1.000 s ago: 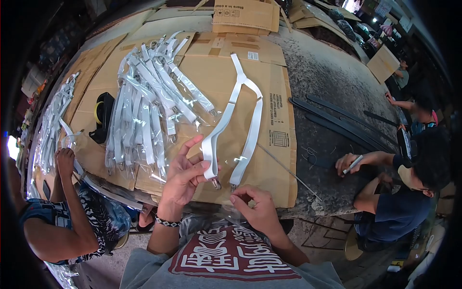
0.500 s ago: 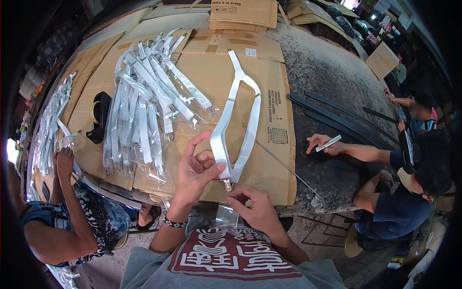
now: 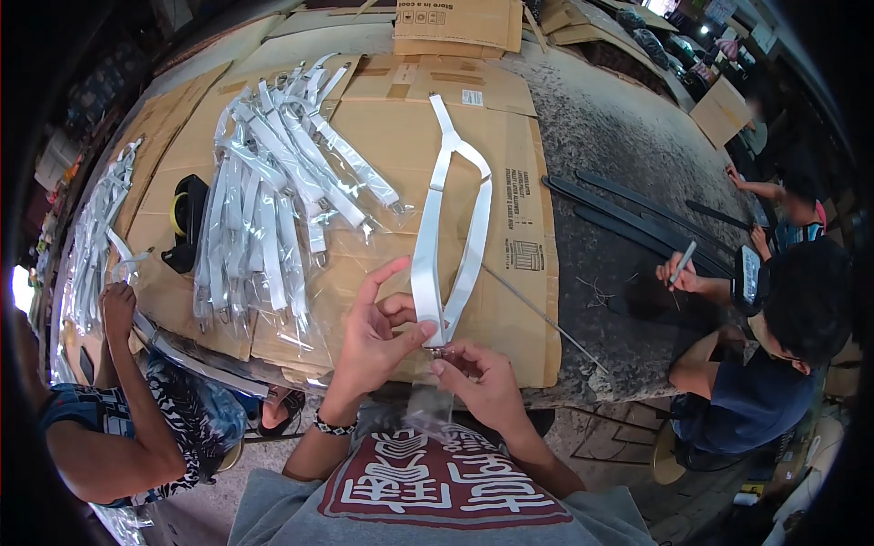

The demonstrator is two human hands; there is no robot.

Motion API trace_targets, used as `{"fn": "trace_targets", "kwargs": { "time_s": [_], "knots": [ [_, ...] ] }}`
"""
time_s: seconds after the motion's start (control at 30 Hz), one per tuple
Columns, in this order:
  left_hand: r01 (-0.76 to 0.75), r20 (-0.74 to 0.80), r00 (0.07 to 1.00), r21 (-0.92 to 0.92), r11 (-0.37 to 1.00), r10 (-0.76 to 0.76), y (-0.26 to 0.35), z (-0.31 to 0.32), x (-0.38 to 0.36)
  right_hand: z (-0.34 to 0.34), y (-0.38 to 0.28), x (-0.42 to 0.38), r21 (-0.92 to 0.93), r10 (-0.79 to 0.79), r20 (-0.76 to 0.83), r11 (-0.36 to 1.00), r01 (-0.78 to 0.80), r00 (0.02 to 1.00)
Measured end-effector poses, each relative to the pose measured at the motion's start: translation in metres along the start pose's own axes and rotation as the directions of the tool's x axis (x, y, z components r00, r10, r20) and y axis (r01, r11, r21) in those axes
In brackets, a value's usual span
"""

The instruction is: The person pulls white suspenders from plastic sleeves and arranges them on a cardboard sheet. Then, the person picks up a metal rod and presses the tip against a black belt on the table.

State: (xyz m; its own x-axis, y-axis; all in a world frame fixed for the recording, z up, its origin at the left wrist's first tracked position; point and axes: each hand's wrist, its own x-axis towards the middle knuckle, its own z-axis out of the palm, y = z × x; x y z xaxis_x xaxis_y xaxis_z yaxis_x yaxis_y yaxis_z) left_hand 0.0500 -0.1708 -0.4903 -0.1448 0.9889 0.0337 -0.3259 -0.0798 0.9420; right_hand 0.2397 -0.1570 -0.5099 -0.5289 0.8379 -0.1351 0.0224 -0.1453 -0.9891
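Note:
White Y-shaped suspenders (image 3: 425, 266) lie on the cardboard, their near ends gathered at the table's front edge. My left hand (image 3: 378, 341) pinches those ends between thumb and fingers, its index finger raised. Close beside it on the right, my right hand (image 3: 478, 375) is closed on a clear plastic bag (image 3: 428, 406) that hangs below the metal clips. The bag's upper end meets the clips; whether they are inside it is too small to tell. Left of the suspenders lies a pile of bagged white straps (image 3: 273, 196).
A black tape dispenser (image 3: 186, 223) stands left of the pile. More bagged straps (image 3: 102, 232) lie further left, near a person's hand. Dark straps (image 3: 637, 218) and a thin rod (image 3: 546, 318) lie to the right. There, a co-worker's hand (image 3: 678, 273) holds a marker.
My right hand has moved up and left to the clips, bringing the plastic bag along. The suspenders' near part has shifted slightly right. The co-worker's marker hand has moved right.

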Motion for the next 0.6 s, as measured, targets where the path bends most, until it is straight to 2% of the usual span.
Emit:
{"fn": "trace_targets", "kwargs": {
  "time_s": [0.1,0.3,0.43,0.5,0.6],
  "knots": [
    [0.049,-0.009,0.999,-0.105,0.993,-0.051,-0.004,0.004,-0.002,0.004,-0.001,0.001,0.072,0.025,-0.024,0.997,-0.024,0.999],
    [0.15,-0.003,0.988,-0.121,0.981,-0.152,-0.011,0.003,-0.002,0.009,-0.011,0.003,0.162,0.06,-0.052,0.985,-0.051,0.997],
    [0.157,0.017,0.988,-0.149,0.976,-0.156,-0.012,0.003,-0.005,0.011,-0.013,0.006,0.18,0.082,-0.071,0.981,-0.068,0.994],
    [0.137,-0.023,0.989,-0.166,0.976,-0.143,-0.019,0.001,-0.002,0.01,-0.013,0.005,0.181,0.089,-0.036,0.98,-0.081,0.995],
    [0.219,-0.105,0.964,-0.213,0.952,-0.245,-0.013,-0.002,0.001,0.003,-0.013,-0.001,0.087,0.081,0.064,0.992,-0.086,0.995]
  ]
}}
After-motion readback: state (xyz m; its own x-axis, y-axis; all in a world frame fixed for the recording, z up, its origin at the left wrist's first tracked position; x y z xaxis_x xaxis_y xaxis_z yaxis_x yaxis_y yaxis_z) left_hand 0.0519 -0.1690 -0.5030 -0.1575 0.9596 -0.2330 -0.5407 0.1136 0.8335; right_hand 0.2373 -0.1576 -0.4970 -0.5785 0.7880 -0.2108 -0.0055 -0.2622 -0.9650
